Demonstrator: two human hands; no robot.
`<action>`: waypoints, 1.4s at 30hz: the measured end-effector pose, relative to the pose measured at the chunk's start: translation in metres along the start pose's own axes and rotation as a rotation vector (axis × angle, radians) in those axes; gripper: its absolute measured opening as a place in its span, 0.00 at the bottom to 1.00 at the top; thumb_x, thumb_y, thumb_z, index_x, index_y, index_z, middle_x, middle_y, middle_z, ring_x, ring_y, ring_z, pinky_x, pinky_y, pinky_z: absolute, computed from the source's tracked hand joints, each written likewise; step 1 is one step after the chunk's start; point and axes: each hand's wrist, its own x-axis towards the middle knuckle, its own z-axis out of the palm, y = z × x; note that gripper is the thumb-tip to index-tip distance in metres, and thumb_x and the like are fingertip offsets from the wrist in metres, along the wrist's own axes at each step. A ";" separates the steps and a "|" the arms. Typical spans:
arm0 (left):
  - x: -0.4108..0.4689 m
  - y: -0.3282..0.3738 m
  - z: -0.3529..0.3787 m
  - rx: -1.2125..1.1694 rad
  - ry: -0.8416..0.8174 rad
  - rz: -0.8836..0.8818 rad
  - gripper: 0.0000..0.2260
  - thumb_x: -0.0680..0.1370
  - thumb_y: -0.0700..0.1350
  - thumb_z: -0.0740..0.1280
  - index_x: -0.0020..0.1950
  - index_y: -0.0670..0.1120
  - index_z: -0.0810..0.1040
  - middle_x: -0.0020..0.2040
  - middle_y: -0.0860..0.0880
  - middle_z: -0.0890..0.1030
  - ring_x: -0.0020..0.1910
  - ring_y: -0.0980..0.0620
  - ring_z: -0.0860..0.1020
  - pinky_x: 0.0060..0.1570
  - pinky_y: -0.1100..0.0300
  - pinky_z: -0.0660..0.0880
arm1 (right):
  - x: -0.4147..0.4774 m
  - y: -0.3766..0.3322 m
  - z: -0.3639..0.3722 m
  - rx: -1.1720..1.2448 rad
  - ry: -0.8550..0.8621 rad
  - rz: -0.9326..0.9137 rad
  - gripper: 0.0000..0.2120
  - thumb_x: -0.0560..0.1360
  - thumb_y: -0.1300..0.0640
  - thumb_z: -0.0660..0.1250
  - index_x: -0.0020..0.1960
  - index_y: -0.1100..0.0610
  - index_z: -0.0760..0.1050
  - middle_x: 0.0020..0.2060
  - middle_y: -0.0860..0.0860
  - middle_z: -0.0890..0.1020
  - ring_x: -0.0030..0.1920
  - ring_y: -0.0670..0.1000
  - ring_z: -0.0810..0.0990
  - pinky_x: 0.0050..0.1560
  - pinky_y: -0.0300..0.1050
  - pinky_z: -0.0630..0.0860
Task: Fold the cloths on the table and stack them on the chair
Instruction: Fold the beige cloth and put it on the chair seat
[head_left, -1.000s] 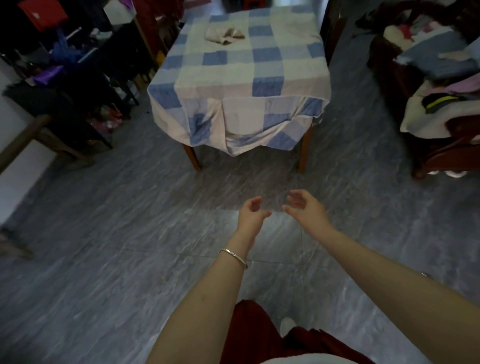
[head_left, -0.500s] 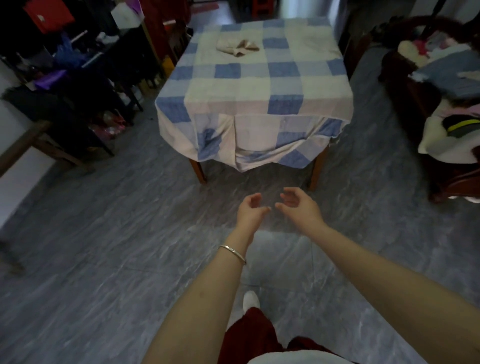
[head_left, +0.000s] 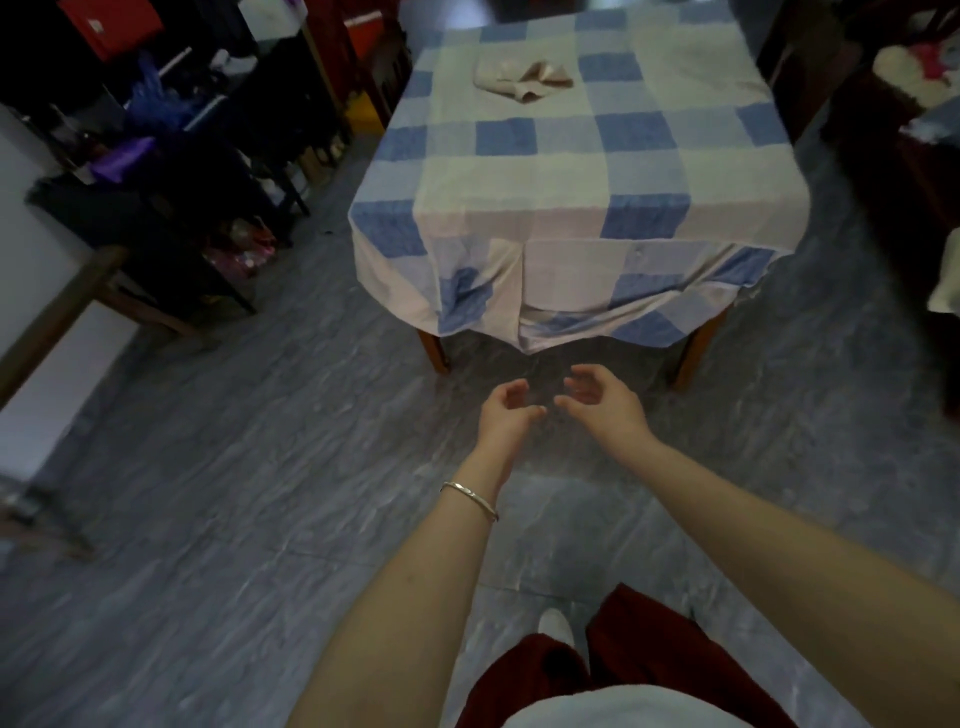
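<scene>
Head view. Item: beige cloth, crumpled and unfolded, lying on the far half of the surface, left of centre. Surface covering: blue-and-white checked tablecloth, hanging over the near edge. Left hand: empty, fingers loosely curled, silver bracelet at the wrist. Right hand: empty, fingers loosely curled, just beside the left, palms facing. Both held in the air over the grey floor, short of the surface, well apart from the cloth.
</scene>
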 end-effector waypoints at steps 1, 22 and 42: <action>0.006 0.002 -0.006 -0.010 0.010 -0.006 0.22 0.72 0.30 0.67 0.66 0.38 0.71 0.65 0.42 0.74 0.65 0.49 0.72 0.54 0.64 0.70 | 0.006 -0.003 0.007 -0.004 -0.019 -0.001 0.22 0.70 0.60 0.73 0.62 0.59 0.72 0.56 0.54 0.81 0.57 0.51 0.80 0.62 0.47 0.73; 0.177 0.086 -0.076 -0.123 0.226 -0.029 0.22 0.71 0.27 0.67 0.65 0.33 0.69 0.65 0.35 0.73 0.63 0.41 0.74 0.55 0.57 0.72 | 0.188 -0.104 0.090 -0.028 -0.216 -0.082 0.21 0.70 0.63 0.72 0.62 0.63 0.71 0.57 0.59 0.80 0.57 0.55 0.79 0.62 0.51 0.74; 0.277 0.132 -0.170 -0.314 0.442 -0.015 0.22 0.72 0.26 0.65 0.65 0.31 0.68 0.65 0.35 0.73 0.60 0.49 0.73 0.39 0.76 0.73 | 0.293 -0.181 0.206 -0.011 -0.479 -0.046 0.20 0.71 0.67 0.70 0.61 0.63 0.70 0.58 0.60 0.77 0.59 0.56 0.75 0.62 0.51 0.72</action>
